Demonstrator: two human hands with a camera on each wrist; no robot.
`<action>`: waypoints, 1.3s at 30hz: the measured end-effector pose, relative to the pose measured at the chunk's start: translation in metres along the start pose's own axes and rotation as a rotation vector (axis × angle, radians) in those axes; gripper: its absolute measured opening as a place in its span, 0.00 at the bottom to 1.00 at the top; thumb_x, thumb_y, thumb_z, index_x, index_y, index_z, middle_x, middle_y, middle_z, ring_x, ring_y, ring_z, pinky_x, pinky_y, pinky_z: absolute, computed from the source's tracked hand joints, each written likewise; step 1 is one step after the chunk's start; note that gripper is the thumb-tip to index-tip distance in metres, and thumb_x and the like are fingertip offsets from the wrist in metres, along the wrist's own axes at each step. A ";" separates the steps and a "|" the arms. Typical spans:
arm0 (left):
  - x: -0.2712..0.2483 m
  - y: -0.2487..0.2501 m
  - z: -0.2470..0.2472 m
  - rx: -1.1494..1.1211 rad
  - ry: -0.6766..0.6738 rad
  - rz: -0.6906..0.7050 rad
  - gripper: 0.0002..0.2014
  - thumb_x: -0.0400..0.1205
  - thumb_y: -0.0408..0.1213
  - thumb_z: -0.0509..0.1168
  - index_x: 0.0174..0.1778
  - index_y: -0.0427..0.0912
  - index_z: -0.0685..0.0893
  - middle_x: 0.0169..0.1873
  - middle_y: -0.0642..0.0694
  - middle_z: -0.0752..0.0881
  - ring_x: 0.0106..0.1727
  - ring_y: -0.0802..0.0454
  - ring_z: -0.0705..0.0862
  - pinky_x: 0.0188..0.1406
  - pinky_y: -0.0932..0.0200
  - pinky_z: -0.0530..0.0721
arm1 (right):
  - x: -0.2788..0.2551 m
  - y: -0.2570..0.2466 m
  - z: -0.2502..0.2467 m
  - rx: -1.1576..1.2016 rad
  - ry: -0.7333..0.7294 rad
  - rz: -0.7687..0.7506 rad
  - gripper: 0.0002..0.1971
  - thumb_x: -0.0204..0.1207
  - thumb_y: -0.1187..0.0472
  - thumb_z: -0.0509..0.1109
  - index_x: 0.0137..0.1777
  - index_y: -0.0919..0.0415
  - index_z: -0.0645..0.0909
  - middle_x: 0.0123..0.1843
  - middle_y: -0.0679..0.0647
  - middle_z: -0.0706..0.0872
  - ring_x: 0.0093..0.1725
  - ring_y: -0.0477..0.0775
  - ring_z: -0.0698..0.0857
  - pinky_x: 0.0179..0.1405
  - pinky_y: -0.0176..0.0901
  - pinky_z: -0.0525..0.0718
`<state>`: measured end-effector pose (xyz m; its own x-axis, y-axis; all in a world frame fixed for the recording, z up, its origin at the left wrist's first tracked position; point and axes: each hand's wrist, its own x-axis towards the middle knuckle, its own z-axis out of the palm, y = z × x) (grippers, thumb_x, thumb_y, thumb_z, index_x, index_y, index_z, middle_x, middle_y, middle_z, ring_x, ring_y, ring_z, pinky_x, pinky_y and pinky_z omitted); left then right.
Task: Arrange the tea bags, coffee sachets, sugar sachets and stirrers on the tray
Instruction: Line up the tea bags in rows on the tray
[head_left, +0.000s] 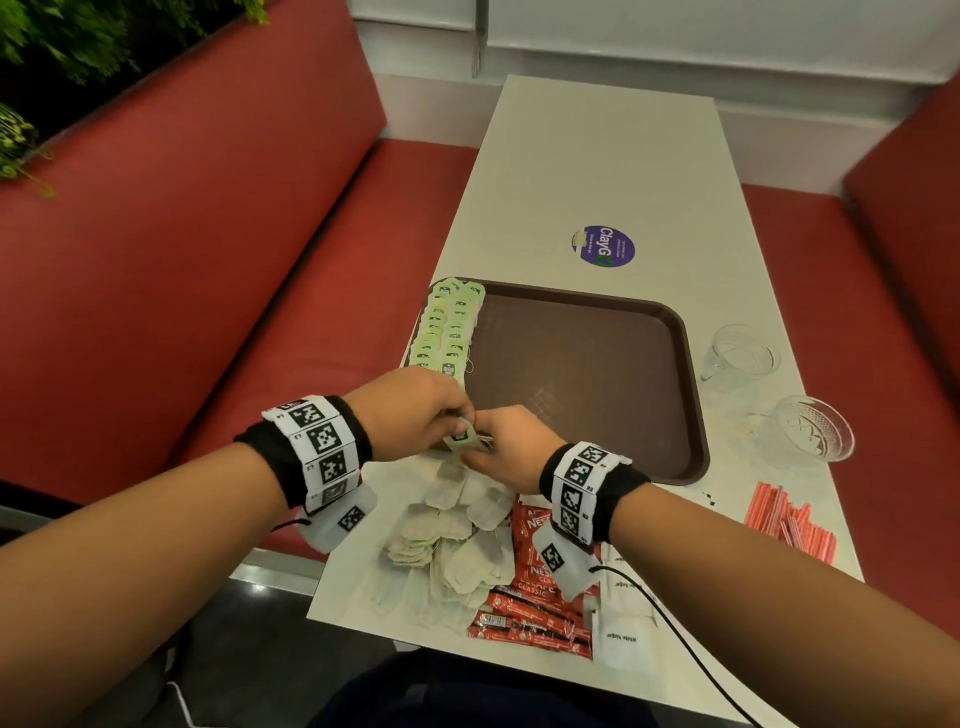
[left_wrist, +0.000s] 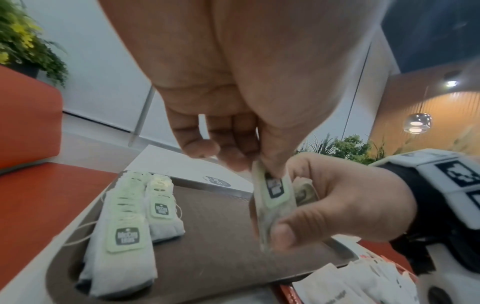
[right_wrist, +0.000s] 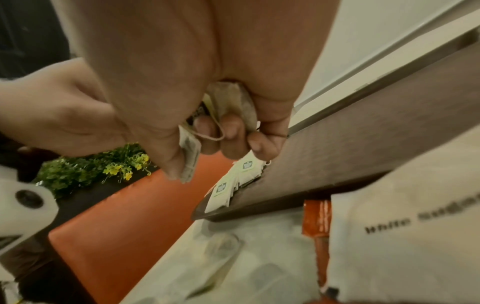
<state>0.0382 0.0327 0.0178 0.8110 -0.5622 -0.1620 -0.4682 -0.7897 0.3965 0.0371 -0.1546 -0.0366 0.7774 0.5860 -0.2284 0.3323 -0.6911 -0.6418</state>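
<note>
Left hand: the left hand is curled, thumb and fingertips pinching the green tag of a tea bag held just above the near left corner of the tray.
Right hand: the right hand is curled round the same tea bag from the right, thumb along its near edge; both hands touch each other over it.
Tray: brown, on the white table; two overlapping rows of bags run along its left edge, the rest of its floor is bare.
Loose bags: a pile lies on the table near the tray, under and between the wrists.
Coffee: red sachets lie right of the pile, partly under the right wrist.
Sugar: white sachets at the near right, close to the near table edge.
Stirrers: a red and white bundle sits near the right table edge, well apart from the hands.
Glasses: two glasses stand right of the tray, between it and the right table edge.
Open room: the far half of the table holds only a round sticker.
Left wrist view: shows the tag's dark logo under the left thumb and a second bag behind it in the right fingers.
Right wrist view: shows a bag and its looped string tucked against the right palm, unseen from the head.
</note>
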 end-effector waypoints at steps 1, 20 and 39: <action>0.000 0.001 0.001 -0.030 0.027 -0.003 0.05 0.83 0.45 0.69 0.51 0.51 0.89 0.42 0.58 0.84 0.42 0.60 0.78 0.45 0.59 0.78 | 0.000 -0.001 -0.003 0.019 0.020 0.004 0.01 0.76 0.53 0.72 0.44 0.46 0.83 0.40 0.50 0.89 0.41 0.53 0.86 0.44 0.50 0.85; 0.091 -0.071 0.015 0.081 -0.044 -0.513 0.15 0.80 0.48 0.72 0.62 0.53 0.85 0.53 0.49 0.87 0.54 0.48 0.85 0.52 0.54 0.84 | 0.023 0.022 -0.022 -0.152 -0.106 0.267 0.13 0.81 0.57 0.65 0.63 0.55 0.84 0.60 0.55 0.88 0.58 0.58 0.86 0.57 0.46 0.84; 0.062 -0.074 0.039 0.262 0.055 -0.310 0.15 0.74 0.58 0.73 0.55 0.62 0.83 0.57 0.61 0.81 0.60 0.52 0.76 0.58 0.50 0.68 | 0.066 0.014 -0.002 -0.030 -0.120 0.300 0.25 0.79 0.56 0.68 0.76 0.55 0.69 0.63 0.59 0.84 0.59 0.62 0.84 0.57 0.52 0.85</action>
<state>0.1095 0.0461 -0.0569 0.9419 -0.2794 -0.1863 -0.2664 -0.9595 0.0917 0.0941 -0.1263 -0.0589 0.7751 0.3991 -0.4899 0.1149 -0.8515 -0.5117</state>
